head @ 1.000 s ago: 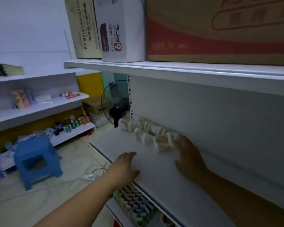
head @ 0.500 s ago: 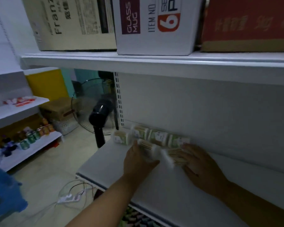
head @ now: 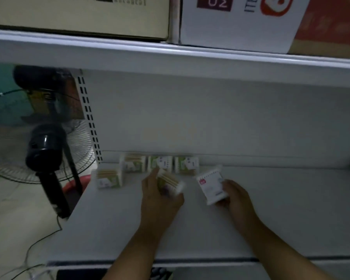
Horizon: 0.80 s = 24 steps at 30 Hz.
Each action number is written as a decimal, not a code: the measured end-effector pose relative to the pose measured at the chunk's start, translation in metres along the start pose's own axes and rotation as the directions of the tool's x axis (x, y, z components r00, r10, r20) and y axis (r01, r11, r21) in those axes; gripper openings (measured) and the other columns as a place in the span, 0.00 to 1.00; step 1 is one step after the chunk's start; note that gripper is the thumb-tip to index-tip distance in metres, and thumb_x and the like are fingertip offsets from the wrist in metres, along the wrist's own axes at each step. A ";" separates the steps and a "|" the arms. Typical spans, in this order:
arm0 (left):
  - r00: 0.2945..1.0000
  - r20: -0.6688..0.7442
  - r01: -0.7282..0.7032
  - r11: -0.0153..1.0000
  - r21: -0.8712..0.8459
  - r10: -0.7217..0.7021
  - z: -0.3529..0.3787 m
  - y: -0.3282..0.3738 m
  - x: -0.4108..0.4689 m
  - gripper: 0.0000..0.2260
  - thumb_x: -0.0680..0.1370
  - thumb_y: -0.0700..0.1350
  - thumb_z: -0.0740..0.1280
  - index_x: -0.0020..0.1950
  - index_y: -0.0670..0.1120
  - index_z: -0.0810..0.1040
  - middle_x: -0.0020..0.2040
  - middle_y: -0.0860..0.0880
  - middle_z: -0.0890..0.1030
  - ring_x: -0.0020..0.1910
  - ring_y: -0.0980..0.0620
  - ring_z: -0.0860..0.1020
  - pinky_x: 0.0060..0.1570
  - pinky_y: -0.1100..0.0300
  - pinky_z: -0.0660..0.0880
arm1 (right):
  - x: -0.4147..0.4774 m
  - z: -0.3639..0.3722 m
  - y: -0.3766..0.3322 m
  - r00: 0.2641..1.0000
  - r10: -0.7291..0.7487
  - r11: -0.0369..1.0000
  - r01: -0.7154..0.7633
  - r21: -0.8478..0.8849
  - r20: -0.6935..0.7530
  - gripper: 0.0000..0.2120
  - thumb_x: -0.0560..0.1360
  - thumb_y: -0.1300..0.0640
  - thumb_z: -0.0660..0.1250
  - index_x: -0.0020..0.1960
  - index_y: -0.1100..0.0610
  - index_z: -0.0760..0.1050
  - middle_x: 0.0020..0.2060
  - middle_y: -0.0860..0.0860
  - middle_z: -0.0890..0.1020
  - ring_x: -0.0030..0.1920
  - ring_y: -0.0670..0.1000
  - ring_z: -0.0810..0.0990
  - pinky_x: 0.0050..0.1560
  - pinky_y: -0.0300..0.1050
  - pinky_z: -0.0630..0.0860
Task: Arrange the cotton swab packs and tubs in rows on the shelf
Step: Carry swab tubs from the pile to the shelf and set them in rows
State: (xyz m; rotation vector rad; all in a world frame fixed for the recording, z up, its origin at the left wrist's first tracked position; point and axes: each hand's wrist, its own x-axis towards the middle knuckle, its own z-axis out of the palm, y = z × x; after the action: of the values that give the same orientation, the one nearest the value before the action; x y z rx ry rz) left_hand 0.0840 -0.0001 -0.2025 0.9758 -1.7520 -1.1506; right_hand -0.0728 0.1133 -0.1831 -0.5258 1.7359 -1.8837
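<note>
Left hand (head: pixel 160 199) grasps a small clear pack of wooden-stick cotton swabs (head: pixel 171 183), right hand (head: pixel 237 197) pinches a flat white swab pack (head: pixel 210 185); both probably light, crushable, best held by the sides.

Head camera looks down, close, onto the shelf (head: pixel 190 229).

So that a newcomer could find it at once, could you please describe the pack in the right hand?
On the white shelf under the cardboard boxes, three green-labelled packs line the back wall. Just in front of that row's right end, the right hand grips a tilted pack. It alone is white with a small red mark; its neighbours carry green labels.
</note>
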 end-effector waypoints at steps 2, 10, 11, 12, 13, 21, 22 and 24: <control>0.999 0.035 0.014 0.999 -0.045 -0.013 0.000 0.002 -0.002 0.33 0.65 0.48 0.77 0.60 0.70 0.63 0.54 0.66 0.72 0.44 0.69 0.75 0.43 0.66 0.72 | 0.000 0.004 -0.002 1.000 0.009 1.000 -0.009 0.020 -0.028 0.11 0.79 0.62 0.59 0.41 0.60 0.77 0.36 0.57 0.80 0.39 0.56 0.79 0.40 0.47 0.77; 0.989 0.137 0.065 0.996 -0.059 -0.056 -0.001 0.017 -0.015 0.34 0.68 0.42 0.76 0.71 0.52 0.66 0.64 0.51 0.69 0.57 0.53 0.73 0.52 0.61 0.70 | -0.023 -0.029 -0.021 0.981 0.138 0.933 -0.175 0.315 0.137 0.09 0.75 0.68 0.64 0.54 0.60 0.75 0.44 0.56 0.84 0.43 0.54 0.83 0.38 0.43 0.80; 0.983 0.176 0.066 0.995 -0.076 -0.052 0.006 0.025 -0.023 0.35 0.69 0.40 0.76 0.72 0.54 0.64 0.63 0.52 0.67 0.56 0.53 0.72 0.49 0.63 0.70 | -0.030 -0.042 -0.022 0.979 0.132 0.926 -0.177 0.335 0.153 0.12 0.74 0.70 0.64 0.55 0.61 0.75 0.44 0.56 0.85 0.43 0.54 0.84 0.38 0.43 0.80; 0.974 0.225 0.061 0.994 -0.091 -0.039 0.017 0.034 -0.032 0.37 0.68 0.39 0.75 0.72 0.56 0.62 0.62 0.53 0.66 0.53 0.54 0.73 0.45 0.65 0.71 | -0.036 -0.057 -0.025 0.980 0.121 0.923 -0.171 0.345 0.161 0.14 0.73 0.71 0.64 0.56 0.61 0.75 0.45 0.57 0.85 0.45 0.55 0.84 0.39 0.43 0.80; 0.960 0.277 0.060 0.993 -0.101 -0.030 0.032 0.046 -0.042 0.39 0.68 0.37 0.75 0.72 0.58 0.60 0.61 0.53 0.67 0.50 0.56 0.74 0.41 0.69 0.72 | -0.043 -0.074 -0.028 0.982 0.106 0.924 -0.155 0.350 0.155 0.15 0.73 0.72 0.64 0.57 0.62 0.74 0.46 0.57 0.85 0.46 0.56 0.84 0.40 0.43 0.80; 0.872 0.457 -0.131 0.983 -0.130 0.176 0.194 0.154 -0.169 0.34 0.62 0.41 0.79 0.63 0.56 0.67 0.54 0.54 0.78 0.49 0.59 0.78 0.46 0.67 0.75 | -0.088 -0.261 -0.066 0.997 0.022 0.973 -0.004 0.230 -0.075 0.14 0.72 0.70 0.66 0.56 0.60 0.74 0.45 0.55 0.84 0.43 0.53 0.83 0.38 0.41 0.77; 0.853 0.474 -0.165 0.974 -0.155 0.220 0.212 0.163 -0.183 0.34 0.62 0.39 0.79 0.63 0.55 0.69 0.55 0.53 0.78 0.49 0.60 0.77 0.45 0.72 0.74 | -0.093 -0.289 -0.070 0.994 0.012 0.975 0.012 0.224 -0.104 0.14 0.72 0.70 0.66 0.55 0.60 0.73 0.44 0.55 0.84 0.42 0.52 0.82 0.37 0.40 0.77; 0.812 0.503 -0.233 0.954 -0.187 0.297 0.249 0.177 -0.205 0.34 0.61 0.34 0.78 0.62 0.53 0.71 0.56 0.50 0.78 0.49 0.63 0.78 0.42 0.77 0.71 | -0.105 -0.342 -0.076 0.986 -0.005 0.975 0.042 0.217 -0.168 0.15 0.71 0.72 0.66 0.55 0.60 0.71 0.43 0.54 0.83 0.39 0.50 0.82 0.34 0.39 0.77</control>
State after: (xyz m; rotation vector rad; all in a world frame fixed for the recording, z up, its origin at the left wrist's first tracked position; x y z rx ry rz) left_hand -0.0951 0.3149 -0.1431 0.3278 -2.1355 -1.4014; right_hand -0.2052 0.4506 -0.1362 -0.3129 1.5987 -2.1578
